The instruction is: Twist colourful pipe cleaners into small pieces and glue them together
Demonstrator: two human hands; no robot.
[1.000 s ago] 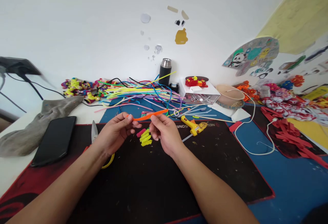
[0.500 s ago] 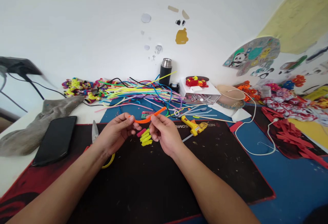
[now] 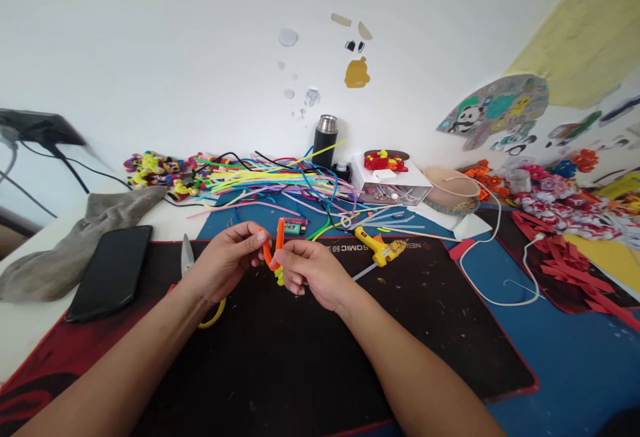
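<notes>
An orange pipe cleaner (image 3: 280, 234) is bent into a narrow V between my hands, above the black desk mat (image 3: 260, 370). My left hand (image 3: 233, 254) pinches one end of it between thumb and fingers. The fingers of my right hand (image 3: 313, 267) are closed on it near the bend, and its other end points up. Just behind my right fingers, a bit of yellow-green fuzzy pieces (image 3: 280, 278) shows; the rest of them is hidden. Scissors (image 3: 187, 256) with a yellow and red handle lie partly under my left forearm.
A yellow glue gun (image 3: 383, 248) lies right of my hands. Behind are a heap of coloured pipe cleaners (image 3: 270, 180), a black flask (image 3: 326, 140) and a white box (image 3: 390, 187). A phone (image 3: 110, 270) lies left; a white cable (image 3: 463, 267) and red strips (image 3: 573, 267) lie right.
The orange pipe cleaner was nearly straight and is now folded into a V. My right hand has moved left and slightly down, closer to my left, covering most of the fuzzy pieces.
</notes>
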